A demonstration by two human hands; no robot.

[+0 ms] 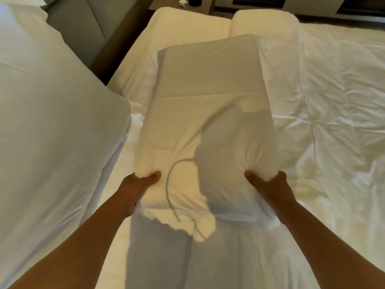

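Note:
A white pillow (208, 113) in a white case stretches away from me above the bed. My left hand (137, 188) grips its near left corner, thumb pressed into the fabric on top. My right hand (270, 188) grips the near right corner the same way. The loose open end of the case (183, 217) bunches and hangs below my hands. My fingers are hidden under the pillow.
The bed (333, 101) is covered with a wrinkled white sheet. Two white pillows (187, 28) (264, 24) lie at its head. A large white pillow (52, 122) stands on the left against a grey headboard (83, 28). A nightstand (187, 3) with small items is at the far top.

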